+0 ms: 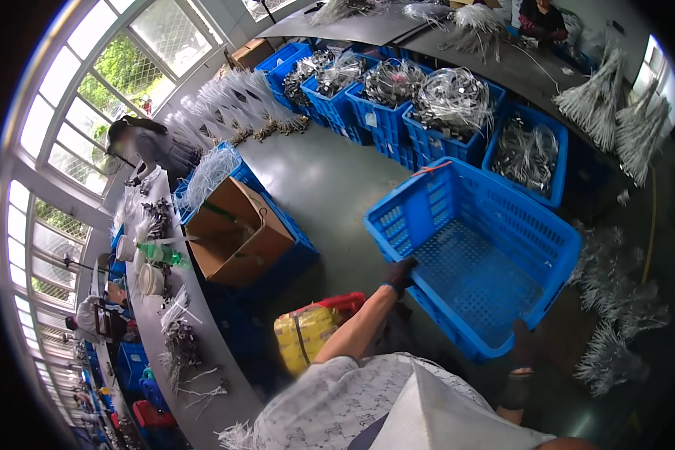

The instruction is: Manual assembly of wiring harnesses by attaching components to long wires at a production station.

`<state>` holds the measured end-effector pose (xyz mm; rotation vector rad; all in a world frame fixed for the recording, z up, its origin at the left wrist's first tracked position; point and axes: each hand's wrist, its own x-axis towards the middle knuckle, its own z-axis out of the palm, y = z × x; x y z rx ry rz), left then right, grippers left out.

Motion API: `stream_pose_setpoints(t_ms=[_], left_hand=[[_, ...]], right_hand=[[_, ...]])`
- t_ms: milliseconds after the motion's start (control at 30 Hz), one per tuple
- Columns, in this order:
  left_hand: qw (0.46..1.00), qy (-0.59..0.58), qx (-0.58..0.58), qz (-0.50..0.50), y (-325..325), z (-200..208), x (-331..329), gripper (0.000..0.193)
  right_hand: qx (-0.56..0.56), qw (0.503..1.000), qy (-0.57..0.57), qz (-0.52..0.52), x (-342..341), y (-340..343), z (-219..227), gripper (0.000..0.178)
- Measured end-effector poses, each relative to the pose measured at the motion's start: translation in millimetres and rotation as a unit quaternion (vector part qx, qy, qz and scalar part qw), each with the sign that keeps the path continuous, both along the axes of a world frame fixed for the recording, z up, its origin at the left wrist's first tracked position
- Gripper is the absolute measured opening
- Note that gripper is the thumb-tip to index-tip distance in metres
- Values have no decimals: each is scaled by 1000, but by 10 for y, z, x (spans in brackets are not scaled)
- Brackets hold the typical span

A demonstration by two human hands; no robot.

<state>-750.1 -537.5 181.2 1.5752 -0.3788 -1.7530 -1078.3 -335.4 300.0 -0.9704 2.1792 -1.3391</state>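
A large blue plastic crate (469,277) with slotted walls is held tilted in front of me, and nothing lies inside it. Dark gloves cover both my hands. At the crate's left near side, my left hand (400,276) is closed round the rim. Around the near right corner, my right hand (523,345) grips the crate too, its fingers partly in shadow. Behind the crate stand several blue crates (386,116) heaped with metal parts and clear plastic strands (454,97).
Left of me, a cardboard box (271,234) sits on a blue crate beside a long workbench (206,360). A yellow bundle (296,337) is near my left forearm. White strand bundles (615,300) lie on the right floor. A person (161,150) works at the left; another (544,22) sits far back.
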Motion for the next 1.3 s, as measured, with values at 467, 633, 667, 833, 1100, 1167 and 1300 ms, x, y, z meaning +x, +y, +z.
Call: stream_pose_setpoints(t_ms=[467,633,667,833,1100,1167,1300], left_hand=[[971,-82,-166,151,-2836,1235,2809,45],[930,-229,-239,157,-3806,1620,3448,46],[929,-232,-239,164,-4074,1663,3610,46],[916,-262,-231,195,-5216,2091,4585,43],[890,-297,-188,290,-6456,1973,6418,45],[887,-285,-189,309,-6841,1949,6855,46],[870,-291,-234,322,-7612,1741,7814,47]], right_hand=[[101,961,204,156,2325,-3880,887,37],[75,970,-178,145,2613,-5487,135,46],[-12,866,-484,127,2683,-5811,-232,52],[46,866,-427,256,3926,-7234,261,63],[156,911,-146,352,5537,-9707,9,50],[104,905,-245,332,6238,-10235,-2,51],[81,902,-327,269,7206,-11148,-262,52]])
